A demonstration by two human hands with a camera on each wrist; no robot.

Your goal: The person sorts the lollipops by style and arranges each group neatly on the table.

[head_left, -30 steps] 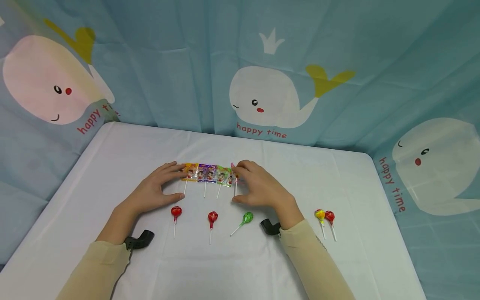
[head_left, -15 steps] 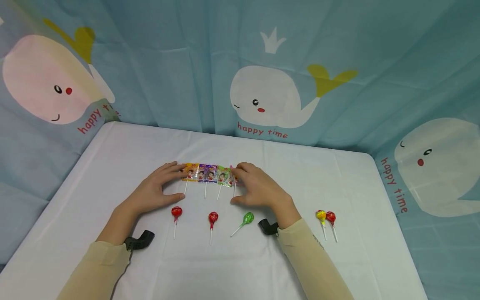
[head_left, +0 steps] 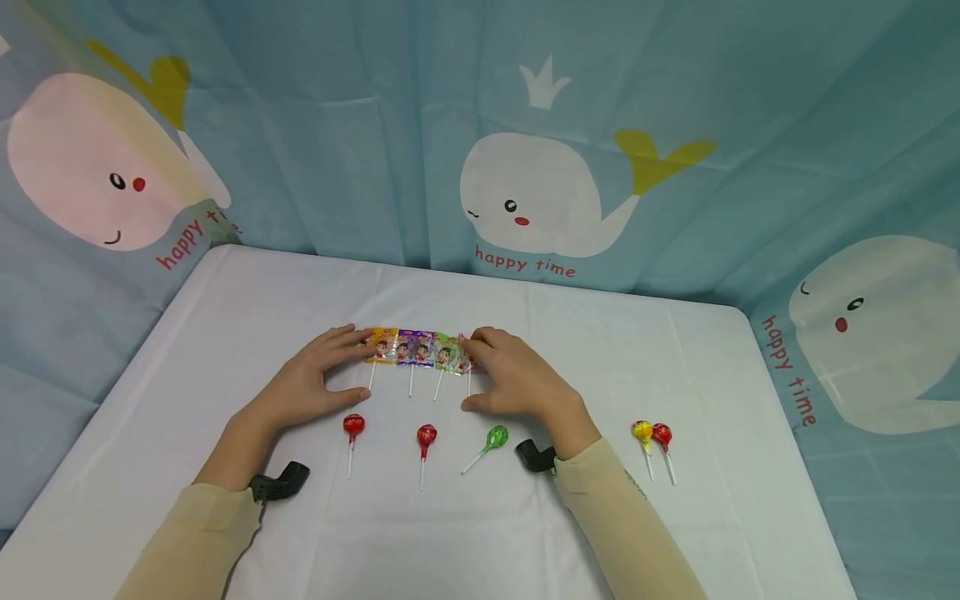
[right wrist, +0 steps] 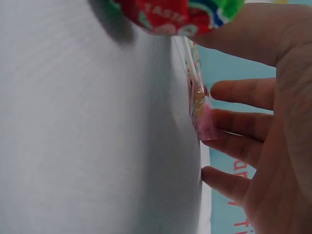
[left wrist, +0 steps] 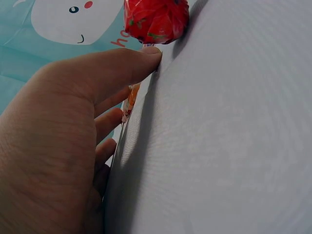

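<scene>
Several flat-wrapped lollipops lie in a row with sticks towards me: an orange one, a purple one, a green one and a pink one. My left hand rests at the row's left end, fingertips over the orange wrapper, thumb apart from the fingers. At the other end is my right hand, its fingers against the pink wrapper and partly hiding it. In the right wrist view those fingers are spread and fairly straight. Both thumbs lie on the near side of the row.
Nearer me on the white-clothed table lie round lollipops: a red one, another red one and a green one. Further right, a yellow lollipop lies beside a red one. A blue whale-print curtain borders the table.
My right hand has shifted slightly left, and the pink lollipop now sits closer against the green one. My left hand has stayed in place.
</scene>
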